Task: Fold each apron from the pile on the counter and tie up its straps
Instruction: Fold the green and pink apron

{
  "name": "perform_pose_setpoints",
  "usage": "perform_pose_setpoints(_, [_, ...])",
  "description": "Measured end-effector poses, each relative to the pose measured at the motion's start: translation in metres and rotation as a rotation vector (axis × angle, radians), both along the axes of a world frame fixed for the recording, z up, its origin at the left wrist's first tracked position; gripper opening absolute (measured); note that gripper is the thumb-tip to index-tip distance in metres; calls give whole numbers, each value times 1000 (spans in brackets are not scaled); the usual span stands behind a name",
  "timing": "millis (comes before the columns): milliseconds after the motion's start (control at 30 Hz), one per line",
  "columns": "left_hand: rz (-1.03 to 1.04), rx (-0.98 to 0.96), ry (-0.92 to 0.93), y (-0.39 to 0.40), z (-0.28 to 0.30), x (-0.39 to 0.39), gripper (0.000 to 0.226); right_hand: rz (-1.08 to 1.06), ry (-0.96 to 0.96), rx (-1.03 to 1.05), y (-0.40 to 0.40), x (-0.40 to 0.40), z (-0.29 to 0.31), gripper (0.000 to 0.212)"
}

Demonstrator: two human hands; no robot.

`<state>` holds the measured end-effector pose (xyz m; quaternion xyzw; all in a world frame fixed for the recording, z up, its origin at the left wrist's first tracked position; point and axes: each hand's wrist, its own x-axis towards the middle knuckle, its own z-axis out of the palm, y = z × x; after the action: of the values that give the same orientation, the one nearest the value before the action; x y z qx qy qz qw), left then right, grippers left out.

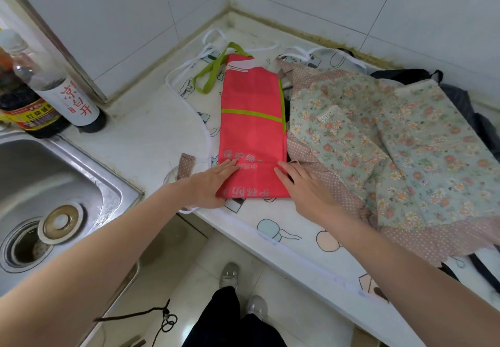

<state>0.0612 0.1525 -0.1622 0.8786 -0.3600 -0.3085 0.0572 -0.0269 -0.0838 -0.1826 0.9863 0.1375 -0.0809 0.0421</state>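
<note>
While both hands press it flat, the red apron (pixel 253 130) lies folded into a long strip near the counter's (pixel 151 130) front edge.

Left hand (pixel 213 184) and right hand (pixel 303 184) rest with straight, open fingers on the strip's near end, one at each side, gripping nothing. Its green strap (pixel 213 72) trails loose toward the back corner, so the fold looks partly done and the tying not begun. Next likely comes folding the strip shorter, then gathering that strap. A floral apron (pixel 378 135) waits unfolded just beside it, toward the right edge; a clear printed apron (pixel 194 103) lies underneath.
</note>
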Motion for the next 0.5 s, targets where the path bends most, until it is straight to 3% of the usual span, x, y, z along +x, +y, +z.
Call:
perform_pose_setpoints(67, [22, -32, -6, 5, -1, -2, 88, -31, 140, 35, -4, 1, 2, 78])
perform_pose_setpoints(233, [182, -172, 37, 4, -2, 4, 81, -68, 190, 156, -4, 12, 8, 72])
perform_pose_setpoints(300, [294, -261, 149, 3, 3, 15, 71, -167, 186, 309, -3, 20, 12, 66])
perform_pose_setpoints(433, [644, -490, 321, 5, 4, 32, 68, -504, 279, 744, -10, 39, 21, 32])
perform_pose_setpoints(500, [788, -578, 371, 4, -2, 34, 46, -632, 288, 878, -13, 43, 22, 34])
